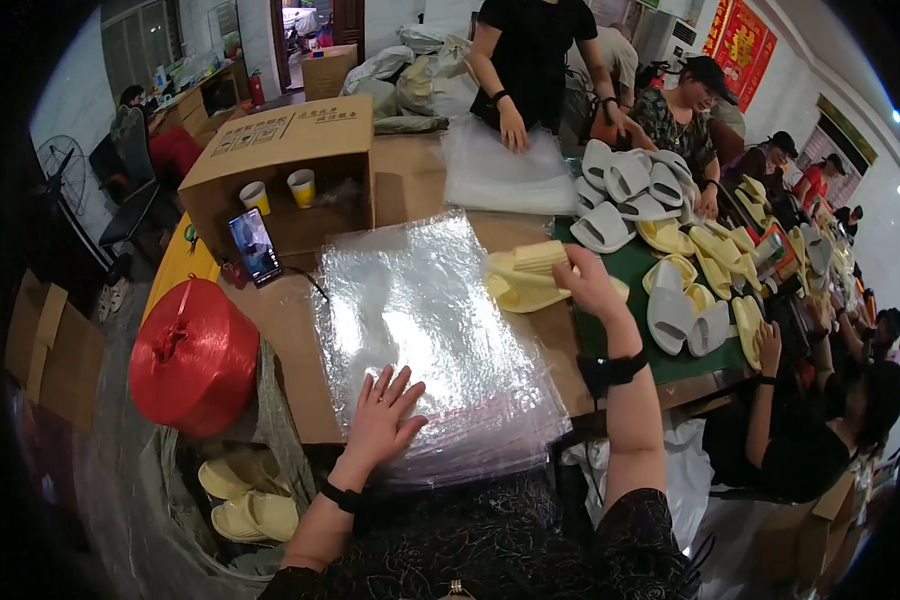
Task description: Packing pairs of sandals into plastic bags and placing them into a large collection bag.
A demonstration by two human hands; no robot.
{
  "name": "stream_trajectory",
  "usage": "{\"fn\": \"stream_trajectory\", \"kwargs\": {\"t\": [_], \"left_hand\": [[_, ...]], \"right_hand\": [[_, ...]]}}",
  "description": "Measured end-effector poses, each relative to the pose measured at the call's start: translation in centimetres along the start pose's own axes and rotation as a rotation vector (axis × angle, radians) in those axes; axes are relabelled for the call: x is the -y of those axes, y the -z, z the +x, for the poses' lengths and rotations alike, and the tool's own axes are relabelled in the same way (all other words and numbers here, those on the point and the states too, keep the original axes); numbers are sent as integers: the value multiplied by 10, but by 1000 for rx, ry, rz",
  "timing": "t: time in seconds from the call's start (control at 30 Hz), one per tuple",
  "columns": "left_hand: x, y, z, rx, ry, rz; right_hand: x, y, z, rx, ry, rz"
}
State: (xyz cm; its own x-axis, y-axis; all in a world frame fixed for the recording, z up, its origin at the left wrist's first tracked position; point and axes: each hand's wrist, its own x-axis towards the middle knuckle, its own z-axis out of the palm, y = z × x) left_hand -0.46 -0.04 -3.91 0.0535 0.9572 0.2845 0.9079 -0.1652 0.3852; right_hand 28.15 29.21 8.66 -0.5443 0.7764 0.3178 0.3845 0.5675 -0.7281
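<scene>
A stack of clear plastic bags [440, 310] lies in front of me on the cardboard-covered table. My left hand [382, 415] rests flat on its near left part, fingers spread, holding nothing. Over the far right edge of the stack, my right hand [592, 282] is closed on a pale yellow slipper [520, 283]. The slipper's strap faces my fingers, and part of its sole shows behind my hand. To the right, grey slippers [685, 305] and more yellow slippers [715, 255] lie on a green surface [610, 345].
At the back left stands an open cardboard box [300, 125] with paper cups, a phone [255, 245] leaning before it. A red twine roll [192, 355] sits left, above a sack holding yellow slippers [255, 510]. Across the table a person handles clear bags [505, 180]; others work along the right.
</scene>
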Motion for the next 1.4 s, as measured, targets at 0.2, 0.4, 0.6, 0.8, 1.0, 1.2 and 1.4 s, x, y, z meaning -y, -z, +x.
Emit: {"fn": "stream_trajectory", "kwargs": {"t": [0.2,0.4,0.6,0.8,1.0,1.2,1.4], "left_hand": [[-1,1,0,-1,-2,-6],[-2,-3,4,-19,-29,-11],[0,-1,-1,22,-9,3],[0,0,-3,34,17,7],[1,0,1,57,7,11],[0,0,-1,46,16,23],[-1,0,0,42,4,23]], "right_hand": [[-32,6,56,-129,260,-455],[-106,-33,38,-212,14,-529],[-98,-51,15,115,-376,-156],[-27,-25,11,-104,-122,158],[47,15,15,-126,-76,381],[69,1,17,-10,-273,588],[67,-35,-3,219,-200,402]]}}
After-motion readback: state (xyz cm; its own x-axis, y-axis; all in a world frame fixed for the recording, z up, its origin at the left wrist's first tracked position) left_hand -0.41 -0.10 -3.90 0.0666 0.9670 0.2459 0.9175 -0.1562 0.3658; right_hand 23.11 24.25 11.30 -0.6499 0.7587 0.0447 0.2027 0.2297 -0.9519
